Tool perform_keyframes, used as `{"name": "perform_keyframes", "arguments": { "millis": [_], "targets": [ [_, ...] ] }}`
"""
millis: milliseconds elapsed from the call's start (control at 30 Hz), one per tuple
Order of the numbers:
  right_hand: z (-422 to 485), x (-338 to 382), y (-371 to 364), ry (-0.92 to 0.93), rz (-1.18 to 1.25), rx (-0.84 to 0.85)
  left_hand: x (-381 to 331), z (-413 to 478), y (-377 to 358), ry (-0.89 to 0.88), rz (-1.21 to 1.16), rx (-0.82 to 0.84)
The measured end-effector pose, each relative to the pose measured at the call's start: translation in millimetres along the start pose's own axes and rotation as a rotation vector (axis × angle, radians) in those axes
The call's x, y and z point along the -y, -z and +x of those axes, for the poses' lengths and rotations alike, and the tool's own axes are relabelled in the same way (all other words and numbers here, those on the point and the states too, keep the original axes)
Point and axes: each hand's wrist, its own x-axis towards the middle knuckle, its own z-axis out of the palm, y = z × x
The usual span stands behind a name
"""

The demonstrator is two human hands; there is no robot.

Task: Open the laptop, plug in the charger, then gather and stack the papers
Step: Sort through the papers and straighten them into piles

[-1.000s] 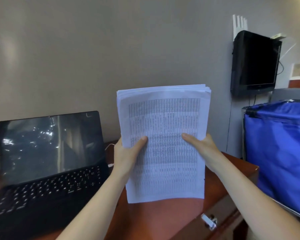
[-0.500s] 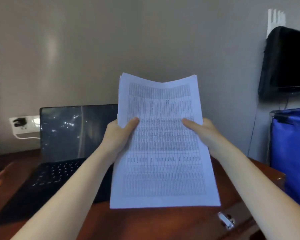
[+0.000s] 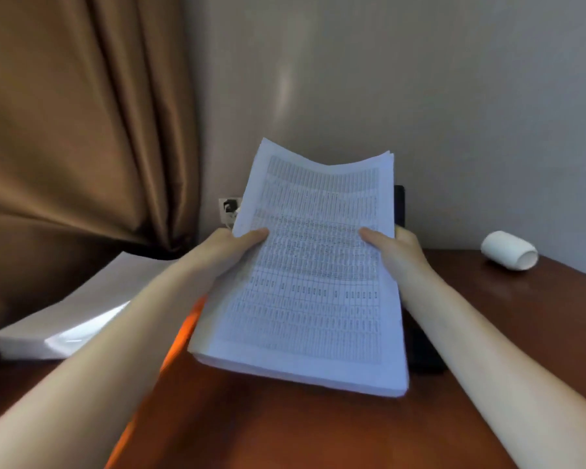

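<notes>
Both hands, left hand and right hand, pinch the papers mid-edge, and that thick floppy stack looks hefty, so supporting underneath seems smart.

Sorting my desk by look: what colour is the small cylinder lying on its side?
White: the small cylinder on the wooden desk, head view.

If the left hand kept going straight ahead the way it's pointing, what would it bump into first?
Probably the wall socket with its plug, directly beyond the left hand, which grips the paper stack. Depth is unclear, so the gap between them can't be judged.
</notes>
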Motion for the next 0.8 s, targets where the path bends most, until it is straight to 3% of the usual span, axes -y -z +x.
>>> {"name": "perform_keyframes", "arguments": {
  "millis": [167, 533, 800],
  "targets": [
    [15, -12, -76, -0.102, 0.086, 0.071, 40, -2, 73, 0.133, 0.171, -0.123],
    [51, -55, -241, -0.320, 0.042, 0.230, 86, 16, 228, 0.223, 0.498, -0.245],
    [74, -95, -319, -0.390, -0.094, 0.279, 125, 47, 275, 0.308, 0.561, -0.318]
  ]
}}
